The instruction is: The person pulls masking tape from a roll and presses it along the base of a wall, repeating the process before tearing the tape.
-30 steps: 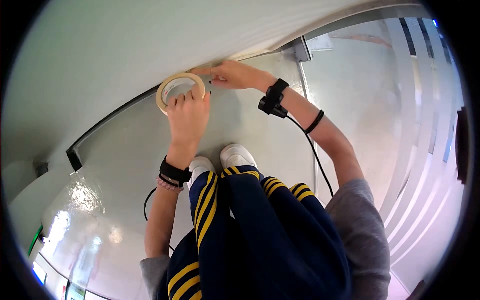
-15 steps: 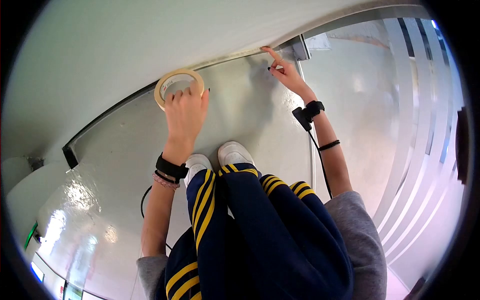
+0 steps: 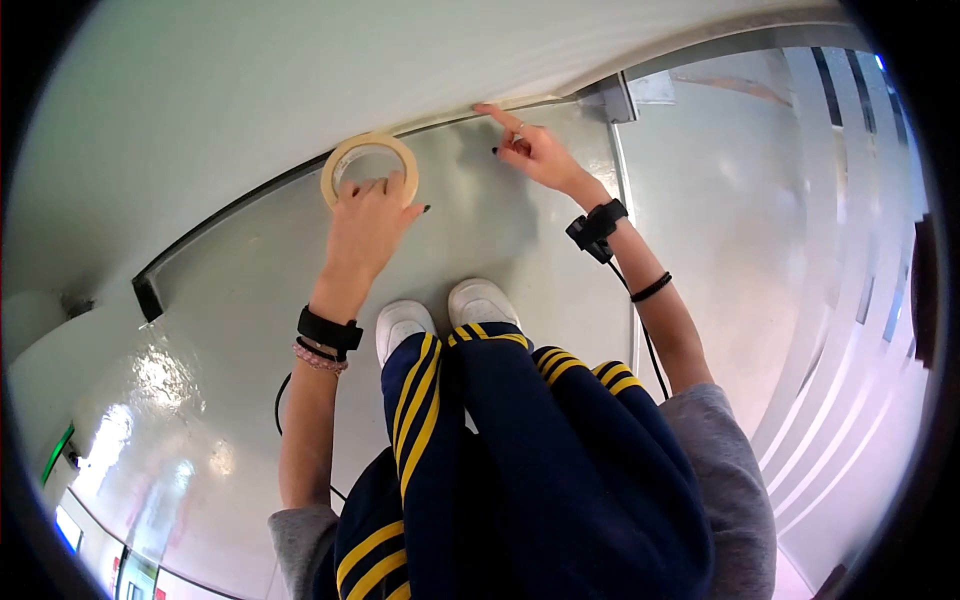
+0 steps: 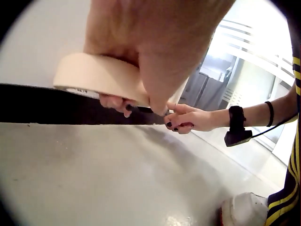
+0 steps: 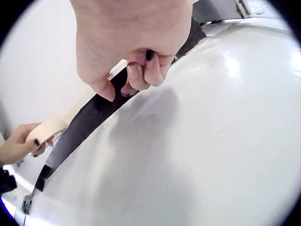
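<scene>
Curled through the ring of a cream tape roll (image 3: 409, 165), the left hand (image 3: 365, 232) grips it against the wall, just above the dark baseboard (image 3: 240, 208). A pale tape strip (image 3: 440, 119) runs from the roll along the wall toward the right corner. The right hand (image 3: 540, 155) reaches to this strip with its index finger extended and its other fingers bent. In the left wrist view, the roll (image 4: 101, 75) hides part of the left fingers. The right wrist view shows the right hand (image 5: 134, 40) over the baseboard (image 5: 94, 115), its fingertips near the wall.
A grey metal post (image 3: 618, 98) stands at the right corner, beside striped glass (image 3: 850, 250). White shoes (image 3: 480, 302) are on the glossy floor (image 3: 250, 330) below the hands. A black cable (image 3: 655, 362) hangs from the right wrist camera.
The right hand moved from beside the roll out to the right near the corner, then part of the way back left along the wall. The left hand and roll stayed nearly in place.
</scene>
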{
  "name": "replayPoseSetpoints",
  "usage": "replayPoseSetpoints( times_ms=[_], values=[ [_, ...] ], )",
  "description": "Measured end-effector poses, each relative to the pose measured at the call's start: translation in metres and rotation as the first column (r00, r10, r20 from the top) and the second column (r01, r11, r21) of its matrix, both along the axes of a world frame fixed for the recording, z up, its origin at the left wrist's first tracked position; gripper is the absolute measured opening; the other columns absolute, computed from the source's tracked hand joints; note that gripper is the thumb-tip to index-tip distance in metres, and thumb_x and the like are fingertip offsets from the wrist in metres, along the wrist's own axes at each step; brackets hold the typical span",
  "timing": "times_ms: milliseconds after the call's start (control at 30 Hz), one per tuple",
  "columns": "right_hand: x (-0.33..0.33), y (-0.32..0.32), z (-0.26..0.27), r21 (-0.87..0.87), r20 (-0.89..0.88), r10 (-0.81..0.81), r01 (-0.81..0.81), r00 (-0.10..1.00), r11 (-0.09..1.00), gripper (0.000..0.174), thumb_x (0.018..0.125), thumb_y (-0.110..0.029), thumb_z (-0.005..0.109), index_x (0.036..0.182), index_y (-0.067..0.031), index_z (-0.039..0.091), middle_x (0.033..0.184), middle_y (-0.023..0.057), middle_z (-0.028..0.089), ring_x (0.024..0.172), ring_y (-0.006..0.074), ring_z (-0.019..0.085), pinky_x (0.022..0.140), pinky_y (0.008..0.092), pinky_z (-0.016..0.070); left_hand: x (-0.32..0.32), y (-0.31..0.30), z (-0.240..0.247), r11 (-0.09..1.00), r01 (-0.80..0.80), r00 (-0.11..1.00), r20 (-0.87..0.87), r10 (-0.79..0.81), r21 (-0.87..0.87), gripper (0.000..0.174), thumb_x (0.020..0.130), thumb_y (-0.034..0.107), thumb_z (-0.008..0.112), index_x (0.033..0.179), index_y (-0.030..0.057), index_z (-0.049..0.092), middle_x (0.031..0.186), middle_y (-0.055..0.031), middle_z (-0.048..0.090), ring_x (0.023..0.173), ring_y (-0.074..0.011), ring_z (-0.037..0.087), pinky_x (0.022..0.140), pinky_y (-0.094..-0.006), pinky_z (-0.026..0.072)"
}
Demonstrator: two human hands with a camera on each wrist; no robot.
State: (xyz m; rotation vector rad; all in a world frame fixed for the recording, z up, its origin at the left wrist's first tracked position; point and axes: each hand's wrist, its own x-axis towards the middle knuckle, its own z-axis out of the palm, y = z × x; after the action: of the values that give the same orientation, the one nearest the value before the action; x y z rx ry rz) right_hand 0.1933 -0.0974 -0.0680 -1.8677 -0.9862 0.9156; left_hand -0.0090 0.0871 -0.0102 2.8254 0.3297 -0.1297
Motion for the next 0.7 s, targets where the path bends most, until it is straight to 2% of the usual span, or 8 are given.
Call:
replayPoseSetpoints(
  times_ms=[67, 133, 200, 267, 400, 500, 567, 700],
  values=[
    [-0.010, 0.020, 0.003, -0.014, 0.007, 0.058, -0.058, 0.998, 0.998, 0.065, 0.083, -0.003, 0.052, 0.143, -0.0226, 0.038, 0.065, -0.0001, 0.042, 0.059, 0.0090, 0.039, 0.058, 0.0242, 0.0375, -0.010, 0.010, -0.002, 0.987, 0.127, 0.988, 0.095, -0.118, -0.096, 0.018, 0.083, 0.018, 0.061, 0.093, 0.0035, 0.057, 0.086, -0.0119, 0.063, 0.086, -0.0252, 0.060, 0.077, -0.0365, 0.0445],
    [-0.021, 0.039, 0.004, -0.083, 0.072, 0.136, -0.130, 0.988, 0.988, 0.065, 0.082, -0.009, 0.052, 0.142, -0.0269, 0.038, 0.061, 0.0108, 0.050, 0.054, 0.0189, 0.048, 0.057, 0.0319, 0.0428, -0.014, 0.022, 0.000, 0.979, 0.124, 0.992, 0.027, -0.122, -0.163, 0.022, 0.080, 0.014, 0.062, 0.098, 0.0028, 0.057, 0.095, -0.0145, 0.062, 0.094, -0.0282, 0.058, 0.083, -0.0400, 0.0437],
    [-0.027, 0.049, -0.006, -0.020, 0.064, 0.143, -0.142, 0.988, 0.990, 0.065, 0.082, -0.008, 0.051, 0.143, -0.0275, 0.037, 0.061, 0.0117, 0.050, 0.053, 0.0193, 0.048, 0.057, 0.0322, 0.0429, -0.017, 0.032, 0.005, 0.967, 0.115, 0.991, -0.047, -0.129, -0.227, 0.029, 0.077, 0.011, 0.062, 0.104, 0.0021, 0.056, 0.105, -0.0170, 0.060, 0.101, -0.0313, 0.055, 0.088, -0.0434, 0.0429],
    [-0.032, 0.055, -0.012, 0.043, 0.066, 0.148, -0.151, 0.987, 0.988, 0.066, 0.083, -0.007, 0.050, 0.143, -0.0280, 0.036, 0.061, 0.0126, 0.049, 0.052, 0.0196, 0.048, 0.057, 0.0325, 0.0429, -0.019, 0.041, 0.009, 0.970, 0.211, 0.977, -0.007, -0.213, -0.124, 0.014, 0.074, 0.009, 0.060, 0.085, 0.0002, 0.058, 0.090, -0.0113, 0.061, 0.093, -0.0268, 0.058, 0.086, -0.0390, 0.0445],
    [-0.032, 0.051, -0.015, 0.064, 0.088, 0.160, -0.166, 0.983, 0.984, 0.065, 0.084, -0.006, 0.050, 0.144, -0.0289, 0.035, 0.062, 0.0119, 0.050, 0.053, 0.0191, 0.049, 0.058, 0.0322, 0.0437, -0.018, 0.066, 0.009, 0.941, 0.325, 0.933, -0.131, -0.336, -0.096, 0.020, 0.070, 0.009, 0.066, 0.088, 0.0023, 0.060, 0.101, -0.0118, 0.062, 0.104, -0.0286, 0.055, 0.096, -0.0380, 0.0423],
    [-0.029, 0.053, -0.013, 0.042, 0.056, 0.176, -0.178, 0.983, 0.983, 0.066, 0.084, -0.002, 0.049, 0.144, -0.0269, 0.035, 0.067, 0.0089, 0.053, 0.059, 0.0158, 0.049, 0.062, 0.0291, 0.0438, -0.024, 0.089, -0.017, 0.837, 0.524, 0.846, 0.019, -0.533, 0.157, 0.016, 0.068, 0.010, 0.066, 0.081, 0.0035, 0.060, 0.100, -0.0092, 0.063, 0.107, -0.0243, 0.055, 0.101, -0.0350, 0.0399],
    [-0.026, 0.054, -0.007, 0.035, 0.023, 0.182, -0.183, 0.983, 0.982, 0.067, 0.084, 0.002, 0.049, 0.144, -0.0245, 0.036, 0.072, 0.0065, 0.055, 0.063, 0.0131, 0.049, 0.065, 0.0264, 0.0436, -0.025, 0.100, -0.024, 0.650, 0.674, 0.689, 0.017, -0.724, 0.351, 0.017, 0.068, 0.011, 0.065, 0.082, 0.0037, 0.058, 0.102, -0.0092, 0.063, 0.111, -0.0237, 0.054, 0.103, -0.0345, 0.0391],
    [-0.023, 0.055, -0.009, -0.006, 0.052, 0.228, -0.228, 0.972, 0.974, 0.067, 0.084, 0.003, 0.048, 0.144, -0.0232, 0.036, 0.074, 0.0071, 0.056, 0.064, 0.0140, 0.049, 0.066, 0.0265, 0.0436, -0.022, 0.098, -0.010, 0.557, 0.715, 0.620, -0.016, -0.784, 0.422, 0.015, 0.073, 0.012, 0.063, 0.084, 0.0041, 0.056, 0.100, -0.0093, 0.061, 0.111, -0.0246, 0.054, 0.101, -0.0343, 0.0408]
  ],
)
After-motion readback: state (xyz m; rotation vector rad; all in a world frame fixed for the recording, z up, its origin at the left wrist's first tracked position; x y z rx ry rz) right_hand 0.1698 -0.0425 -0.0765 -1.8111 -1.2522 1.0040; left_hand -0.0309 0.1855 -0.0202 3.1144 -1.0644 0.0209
